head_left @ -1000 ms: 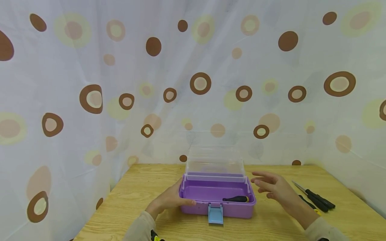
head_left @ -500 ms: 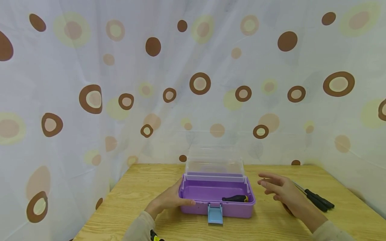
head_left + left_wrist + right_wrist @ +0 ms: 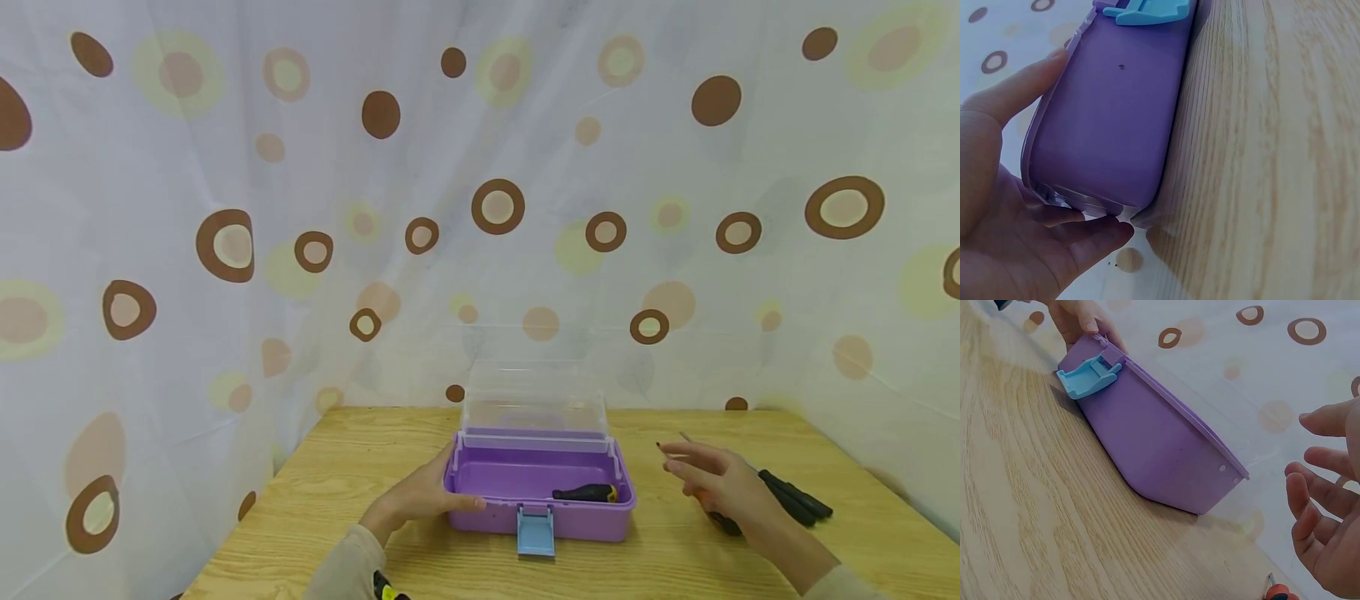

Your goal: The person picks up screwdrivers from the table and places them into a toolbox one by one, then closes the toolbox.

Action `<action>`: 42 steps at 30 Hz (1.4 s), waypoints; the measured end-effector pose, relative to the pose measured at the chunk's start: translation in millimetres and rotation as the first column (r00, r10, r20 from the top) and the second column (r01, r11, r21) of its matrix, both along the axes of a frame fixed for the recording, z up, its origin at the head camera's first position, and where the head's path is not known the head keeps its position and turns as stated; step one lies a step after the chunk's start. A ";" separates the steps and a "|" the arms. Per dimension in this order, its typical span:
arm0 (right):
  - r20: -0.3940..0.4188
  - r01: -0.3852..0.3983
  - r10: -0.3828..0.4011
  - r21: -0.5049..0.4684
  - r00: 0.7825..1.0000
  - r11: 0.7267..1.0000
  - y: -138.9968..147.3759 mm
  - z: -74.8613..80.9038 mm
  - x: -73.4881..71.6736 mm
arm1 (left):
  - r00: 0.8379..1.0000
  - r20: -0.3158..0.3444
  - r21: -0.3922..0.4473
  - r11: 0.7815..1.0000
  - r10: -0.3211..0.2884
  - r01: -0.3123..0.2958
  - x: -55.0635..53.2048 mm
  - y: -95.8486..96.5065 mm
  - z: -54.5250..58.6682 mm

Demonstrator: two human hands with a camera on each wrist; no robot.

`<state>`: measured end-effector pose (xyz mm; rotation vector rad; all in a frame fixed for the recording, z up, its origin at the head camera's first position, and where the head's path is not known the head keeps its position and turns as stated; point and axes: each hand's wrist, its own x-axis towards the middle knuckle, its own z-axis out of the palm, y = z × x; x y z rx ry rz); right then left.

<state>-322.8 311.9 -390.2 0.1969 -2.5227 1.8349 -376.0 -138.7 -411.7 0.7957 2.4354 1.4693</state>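
A purple toolbox (image 3: 577, 525) stands on the table with its clear lid (image 3: 536, 412) raised and its blue latch (image 3: 536, 533) hanging down. A screwdriver with a black and yellow handle (image 3: 588, 493) lies inside it. My left hand (image 3: 420, 496) grips the box's left end, thumb on the front rim and fingers around the side. My right hand (image 3: 727, 487) is right of the box, over some tools, fingers loosely bent and holding nothing in the right wrist view. Partly hidden beneath it is a tool with an orange-red and black handle (image 3: 1280, 592).
Black-handled tools (image 3: 797, 497) lie on the wooden table (image 3: 337, 467) at the right, their shafts partly behind my right hand. A dotted curtain (image 3: 420, 167) hangs behind the table and along its sides.
My right hand has moved to the right, away from the box and over the tools. The left hand stays on the box, which has not moved.
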 end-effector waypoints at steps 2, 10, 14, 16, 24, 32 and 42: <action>0.006 0.007 -0.007 0.003 1.000 1.000 2.8 -1.4 0.4 | 1.000 0.001 -0.003 1.000 0.001 -0.001 0.4 -0.1 1.1; 0.053 0.043 -0.044 0.013 0.998 0.999 14.4 -6.0 4.9 | 1.000 -0.007 -0.009 1.000 -0.005 0.005 -0.8 -0.4 -0.1; 0.049 0.041 -0.042 0.022 0.998 0.999 20.4 -7.5 8.0 | 1.000 -0.004 -0.005 1.000 -0.007 0.007 -2.0 -0.8 -1.9; 0.051 0.030 -0.032 0.031 0.998 0.999 23.4 -8.1 9.1 | 1.000 -0.003 -0.005 1.000 -0.004 0.004 -2.1 -1.0 -2.2; 0.085 0.026 -0.032 0.078 0.996 0.997 36.0 -10.3 14.1 | 1.000 -0.010 -0.004 1.000 -0.018 0.018 -2.7 -1.2 -2.3; 0.055 0.050 -0.060 0.165 0.997 0.985 46.2 -14.8 17.2 | 1.000 -0.021 -0.020 1.000 -0.015 0.014 -1.4 -1.0 -0.2; 0.066 0.079 -0.093 0.185 0.994 0.979 53.5 -20.9 18.9 | 1.000 -0.023 -0.019 1.000 -0.020 0.019 0.2 -0.7 1.6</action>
